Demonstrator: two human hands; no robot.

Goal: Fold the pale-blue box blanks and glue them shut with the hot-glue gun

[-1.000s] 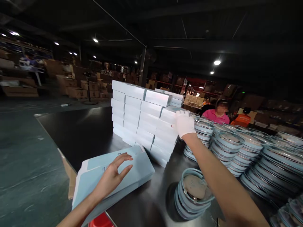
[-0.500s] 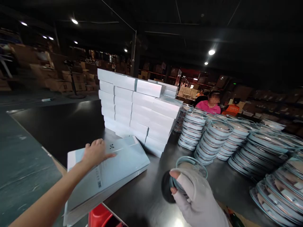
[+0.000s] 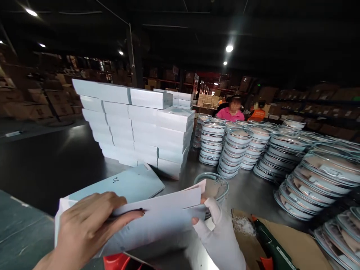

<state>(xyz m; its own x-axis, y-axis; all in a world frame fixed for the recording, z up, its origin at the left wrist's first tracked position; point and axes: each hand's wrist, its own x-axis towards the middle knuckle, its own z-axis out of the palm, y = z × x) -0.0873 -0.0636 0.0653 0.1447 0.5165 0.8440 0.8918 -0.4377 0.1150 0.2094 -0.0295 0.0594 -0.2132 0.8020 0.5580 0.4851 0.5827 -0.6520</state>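
My bare left hand grips a folding paper carton, pale blue-white, by its left part, the thumb lying along its near side. The carton is partly opened out and held above the table. My right hand, in a white glove with bare fingertips, pinches the carton's right end beside its flaps. Under and behind it lies a stack of flat cartons with a black mark on the top one. Just beyond my right hand stands a clear round glass dish with a pale-blue rim, partly hidden.
Several rows of white boxes are piled at the back. Tall stacks of glass dishes fill the right side. A dark green tool lies on brown cardboard. A red object sits at the near edge. A person in pink is beyond.
My left hand has lifted a carton from the flat stack and turned it up. My right hand has left the glass dish and taken the carton's right end. The view has swung right.
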